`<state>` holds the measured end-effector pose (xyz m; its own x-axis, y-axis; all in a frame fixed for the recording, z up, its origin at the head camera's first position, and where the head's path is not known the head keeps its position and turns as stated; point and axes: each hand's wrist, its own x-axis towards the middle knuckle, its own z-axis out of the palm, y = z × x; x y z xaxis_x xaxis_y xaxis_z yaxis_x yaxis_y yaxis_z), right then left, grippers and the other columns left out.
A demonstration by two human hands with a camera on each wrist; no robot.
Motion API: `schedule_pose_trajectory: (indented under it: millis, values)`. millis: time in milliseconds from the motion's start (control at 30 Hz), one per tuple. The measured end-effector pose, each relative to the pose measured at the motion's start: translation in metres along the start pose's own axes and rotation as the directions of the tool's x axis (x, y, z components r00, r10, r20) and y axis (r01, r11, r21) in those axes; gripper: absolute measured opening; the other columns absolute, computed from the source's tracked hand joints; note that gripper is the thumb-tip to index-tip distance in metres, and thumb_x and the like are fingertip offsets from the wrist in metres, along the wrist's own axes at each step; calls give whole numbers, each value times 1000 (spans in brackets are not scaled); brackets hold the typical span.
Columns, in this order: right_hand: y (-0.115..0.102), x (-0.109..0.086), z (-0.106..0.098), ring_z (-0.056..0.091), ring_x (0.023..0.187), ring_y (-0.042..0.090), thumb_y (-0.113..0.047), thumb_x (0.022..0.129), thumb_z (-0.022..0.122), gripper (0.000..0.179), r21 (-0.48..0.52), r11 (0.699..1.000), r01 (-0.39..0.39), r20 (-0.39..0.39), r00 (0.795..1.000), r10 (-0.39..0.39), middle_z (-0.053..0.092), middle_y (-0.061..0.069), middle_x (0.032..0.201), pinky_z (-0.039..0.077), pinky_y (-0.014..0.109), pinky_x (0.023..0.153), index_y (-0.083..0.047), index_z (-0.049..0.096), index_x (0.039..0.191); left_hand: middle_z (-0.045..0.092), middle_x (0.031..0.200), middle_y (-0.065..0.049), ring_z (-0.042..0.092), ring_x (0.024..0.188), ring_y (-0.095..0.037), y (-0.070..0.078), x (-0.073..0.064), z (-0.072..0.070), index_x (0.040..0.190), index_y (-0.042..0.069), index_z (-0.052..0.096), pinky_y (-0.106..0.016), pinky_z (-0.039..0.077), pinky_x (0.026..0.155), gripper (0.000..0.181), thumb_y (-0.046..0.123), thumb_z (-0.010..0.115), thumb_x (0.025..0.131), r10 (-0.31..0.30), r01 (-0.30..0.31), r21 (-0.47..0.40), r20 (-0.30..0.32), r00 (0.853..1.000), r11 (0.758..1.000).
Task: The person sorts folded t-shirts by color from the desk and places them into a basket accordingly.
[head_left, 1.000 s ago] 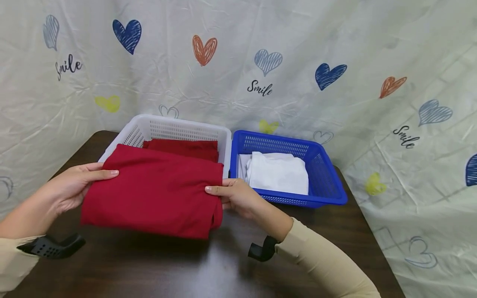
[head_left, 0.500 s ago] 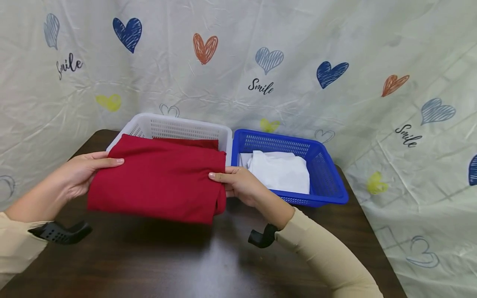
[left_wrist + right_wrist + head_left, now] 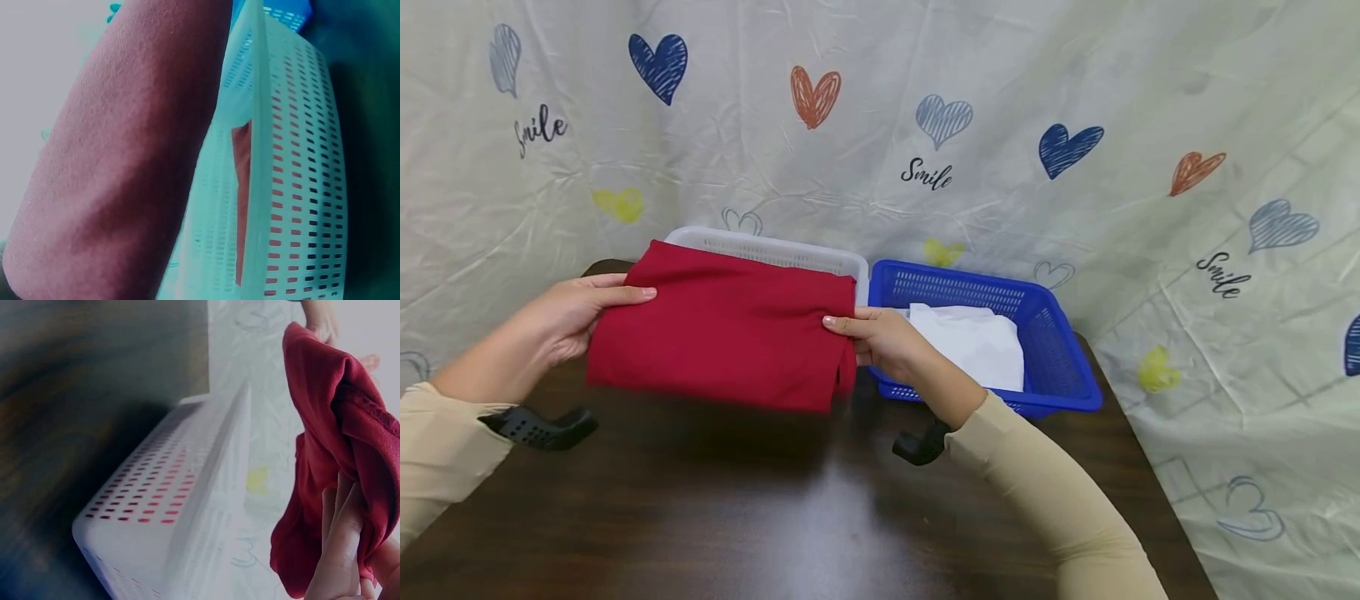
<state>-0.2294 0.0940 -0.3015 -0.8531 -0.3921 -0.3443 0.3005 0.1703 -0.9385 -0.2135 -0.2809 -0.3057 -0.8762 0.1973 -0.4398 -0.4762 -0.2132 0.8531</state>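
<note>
A folded red garment [image 3: 722, 329] hangs level between both hands, over the white basket [image 3: 767, 244] in the head view. My left hand [image 3: 576, 312] pinches its left edge, thumb on top. At the right edge, my right hand [image 3: 883, 337] grips it with thumb above and fingers beneath. The right wrist view shows these fingers tucked under the garment's folds [image 3: 319, 394], above the rim of the white basket [image 3: 209, 462]. More red fabric [image 3: 244, 200] lies inside the basket in the left wrist view; from the head view the held garment hides it.
Right beside the white basket stands a blue basket [image 3: 1060, 350] with folded white clothes [image 3: 973, 346] in it. Both baskets are on a dark wooden table [image 3: 737, 517], against a pale curtain [image 3: 865, 50] printed with hearts.
Both hands have carried the red garment up and forward, away from the body, so it now covers most of the white basket and the red fabric inside. Their grip looks the same.
</note>
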Motion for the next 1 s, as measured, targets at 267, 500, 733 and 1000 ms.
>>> schedule_pose_trajectory:
  millis: [267,500,733,1000]
  values:
    - [-11,11,-6,75,74,10,-22,99,62,35,-10,1000,-4,13,1000,5,76,-4,84,60,33,86,-4,63,129,74,89,7,74,79,-17,13,10,0,94,34,71,-38,64,71,8,28,66,96,14,-13,73,-12,1000,997]
    - [-22,21,-18,75,76,10,-23,100,59,38,-8,1000,-8,23,1000,8,75,-4,87,61,29,81,-5,60,133,74,86,9,74,76,-13,26,20,6,90,34,72,-37,64,69,13,26,65,96,68,-67,119,-6,998,991]
    - [-35,30,-27,74,76,9,-22,102,57,39,-19,1000,-15,33,999,16,75,-4,87,61,25,75,-5,57,137,73,86,9,74,76,-13,42,29,14,91,33,71,-34,64,69,10,24,66,95,97,-96,132,5,995,987]
    - [-47,38,-31,74,74,10,-22,101,59,40,-19,1000,-19,12,1000,20,75,-3,85,61,25,72,-5,58,137,73,84,9,74,74,-13,50,37,16,89,33,72,-34,63,67,13,24,66,95,107,-107,131,8,994,986]
